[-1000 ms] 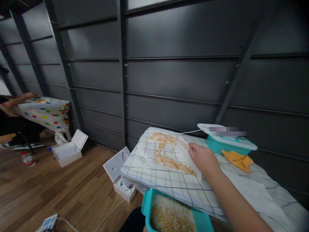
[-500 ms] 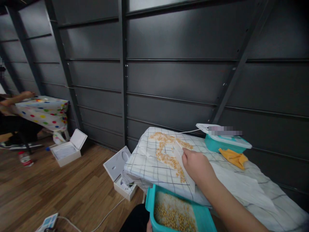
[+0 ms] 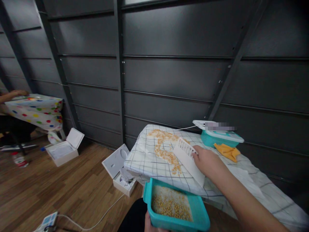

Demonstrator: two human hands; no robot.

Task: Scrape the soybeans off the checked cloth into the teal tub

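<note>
My right hand (image 3: 208, 160) grips the top edge of a white slotted plastic panel (image 3: 190, 164), its fingers closed round it. The panel stands tilted on the checked cloth (image 3: 142, 156) of the table. Left of it, a curving trail of yellow beans (image 3: 166, 155), likely soybeans, lies on the cloth. Below the table's front edge, my left hand (image 3: 152, 224) supports a teal plastic box (image 3: 202, 211) from its near left side; its fingers are partly hidden beneath. Inside the box are many of the same beans (image 3: 172, 204) with finer pale grains.
A lidded teal box (image 3: 222, 138) and an orange cloth (image 3: 227, 151) sit at the table's back right. Open white boxes (image 3: 124, 183) stand on the wooden floor, with a power strip (image 3: 49, 220) and cable. Far left, a person's arm (image 3: 14, 94) rests at a dotted table.
The white panel has turned so its slotted face shows, and it has shifted right, away from the beans. More of my left hand shows under the teal box. The view has shifted slightly.
</note>
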